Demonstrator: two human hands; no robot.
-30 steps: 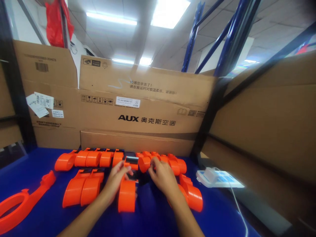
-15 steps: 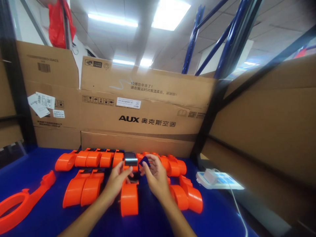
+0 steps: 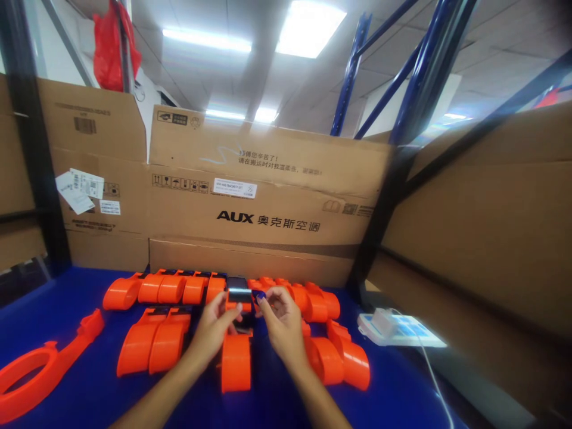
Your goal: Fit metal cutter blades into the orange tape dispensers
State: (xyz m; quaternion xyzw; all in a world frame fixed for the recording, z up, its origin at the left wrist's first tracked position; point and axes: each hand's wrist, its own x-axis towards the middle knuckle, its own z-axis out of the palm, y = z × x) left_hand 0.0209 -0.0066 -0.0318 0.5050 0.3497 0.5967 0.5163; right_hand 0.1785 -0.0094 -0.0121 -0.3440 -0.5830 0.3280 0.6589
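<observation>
My left hand (image 3: pixel 218 322) is closed on an orange tape dispenser, whose shiny toothed metal strip (image 3: pixel 240 294) faces me. Between the thumb and fingers of my right hand (image 3: pixel 282 319) is a small dark blue piece (image 3: pixel 258 294). That piece is right beside the strip's right end; whether they touch I cannot tell. Fingers hide much of the held dispenser. Just below my hands, another orange tape dispenser (image 3: pixel 236 363) rests on the blue surface.
Orange dispensers stand in rows left (image 3: pixel 167 345) and right (image 3: pixel 328 360). A larger orange ring with a handle (image 3: pixel 58 363) lies far left. At the right are a white power strip (image 3: pixel 417 333) and cable. Cardboard (image 3: pixel 268 250) walls the back.
My right hand has brought the dark blue piece left, close against the metal strip's end. My left hand keeps hold of the dispenser. The view has shifted slightly.
</observation>
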